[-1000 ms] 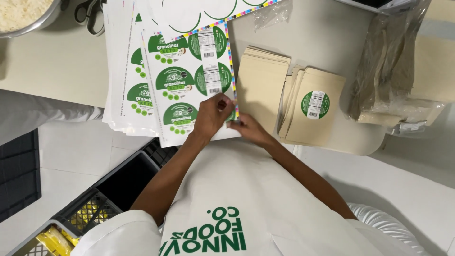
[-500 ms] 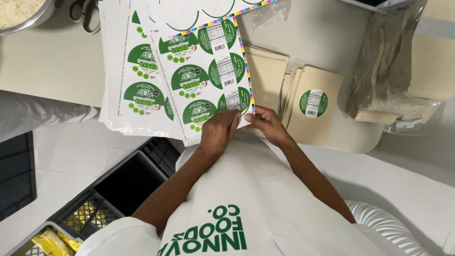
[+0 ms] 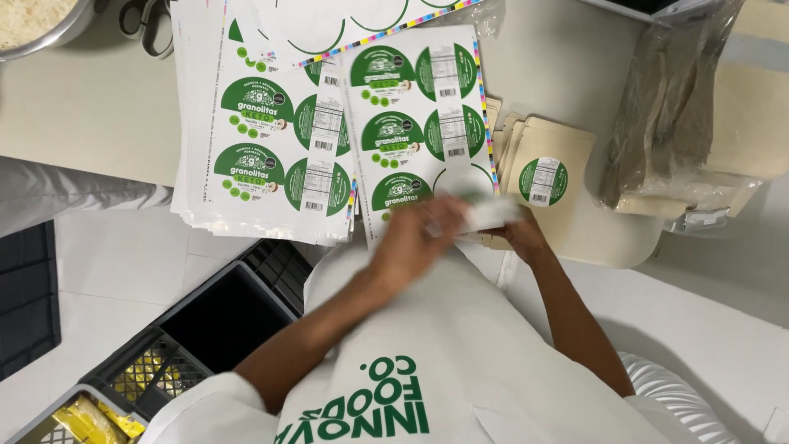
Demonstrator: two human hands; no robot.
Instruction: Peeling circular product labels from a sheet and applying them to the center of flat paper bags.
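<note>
A label sheet (image 3: 419, 123) with round green and white labels lies on the table, partly over a stack of tan pouches (image 3: 493, 115). Its bottom right label spot is bare. My left hand (image 3: 415, 238), blurred by motion, pinches a peeled green label (image 3: 481, 207) at the sheet's near edge. My right hand (image 3: 524, 234) grips the sheet's near right corner, just in front of a tan pouch (image 3: 567, 214) that carries a round green label (image 3: 542, 181).
A thick stack of label sheets (image 3: 263, 156) lies to the left. Scissors (image 3: 148, 25) and a metal bowl (image 3: 37, 25) sit at the far left. A plastic bag of pouches (image 3: 682, 123) is at the right. Black crates (image 3: 205, 321) stand on the floor.
The top label sheet slid right, off the stack and over the pouches. Its bottom right label has come off, and my left hand moved right with it.
</note>
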